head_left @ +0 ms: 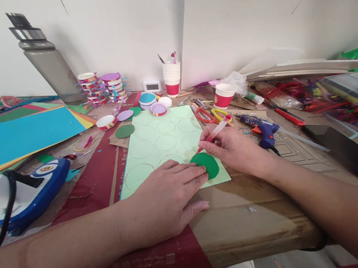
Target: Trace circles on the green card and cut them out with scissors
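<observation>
My left hand [170,192] lies flat with fingers stretched out, pressing a dark green paper disc [209,165] onto a light green sheet [166,140] marked with several drawn circles. My right hand [233,148] is closed in a pinch on a red-and-white pen [216,130], its tip touching the upper left edge of the disc. The sheet lies on a red mat [99,179] over a cardboard-covered table.
Scissors [207,115] and a blue glue gun [262,129] lie right of the sheet. Paper cups [225,95], cut discs [125,130] and decorated cup stacks [103,89] sit behind it. Coloured card [17,135] and a blue-white device [31,193] are at left, a water bottle [49,63] beyond.
</observation>
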Available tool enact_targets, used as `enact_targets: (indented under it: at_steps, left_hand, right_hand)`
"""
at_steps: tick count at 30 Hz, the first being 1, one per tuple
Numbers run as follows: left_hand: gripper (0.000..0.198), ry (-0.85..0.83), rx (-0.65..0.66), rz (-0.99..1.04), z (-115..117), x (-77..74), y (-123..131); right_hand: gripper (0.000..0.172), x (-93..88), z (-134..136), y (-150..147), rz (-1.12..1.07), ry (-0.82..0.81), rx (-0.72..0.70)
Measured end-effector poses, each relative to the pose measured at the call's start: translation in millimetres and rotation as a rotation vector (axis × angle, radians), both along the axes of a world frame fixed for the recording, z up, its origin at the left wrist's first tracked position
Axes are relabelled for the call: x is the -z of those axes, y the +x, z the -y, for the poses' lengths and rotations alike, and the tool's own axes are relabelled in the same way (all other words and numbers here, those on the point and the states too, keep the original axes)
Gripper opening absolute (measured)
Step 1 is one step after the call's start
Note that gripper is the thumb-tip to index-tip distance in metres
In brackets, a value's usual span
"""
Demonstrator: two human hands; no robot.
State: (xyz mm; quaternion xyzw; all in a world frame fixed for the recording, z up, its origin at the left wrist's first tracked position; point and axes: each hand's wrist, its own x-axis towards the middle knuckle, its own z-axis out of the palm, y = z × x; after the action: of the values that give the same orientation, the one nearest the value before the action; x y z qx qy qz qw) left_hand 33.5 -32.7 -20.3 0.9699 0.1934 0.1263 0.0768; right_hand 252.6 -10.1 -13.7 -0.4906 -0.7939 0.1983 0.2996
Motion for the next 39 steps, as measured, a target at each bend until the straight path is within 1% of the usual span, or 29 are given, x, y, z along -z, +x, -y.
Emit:
enact_targets:
  at_steps: [5,16,21,28,35,39]
  left_hand:
    - [0.039,0.002,-0.002,-0.011,-0.1,0.1,-0.5]
    - [0.039,0.009,-0.001,0.005,-0.8,0.4,-0.6]
    - [0.039,0.020,-0.001,-0.003,-0.7,0.6,-0.7]
    - [0.039,0.028,0.001,-0.009,-1.1,0.0,-0.5]
    - [0.040,0.046,0.011,-0.007,-2.0,1.0,-1.0]
    - [0.040,0.051,0.012,-0.010,-1.9,0.6,-1.2]
  right_hand:
    - [0.012,0.8,-1.2,1.9,-0.005,-0.023,0.019]
    - [0.013,-2.6,-1.2,3.9,0.038,0.012,0.040]
    - [0.011,-5.0,-1.3,5.2,0.081,0.006,0.058]
    - [0.013,-7.7,-0.7,8.1,0.111,0.013,0.040]
    - [0.012,-12.9,1.9,7.8,0.143,0.020,0.055]
    - [0.013,-17.4,3.9,8.0,0.177,-0.004,0.059]
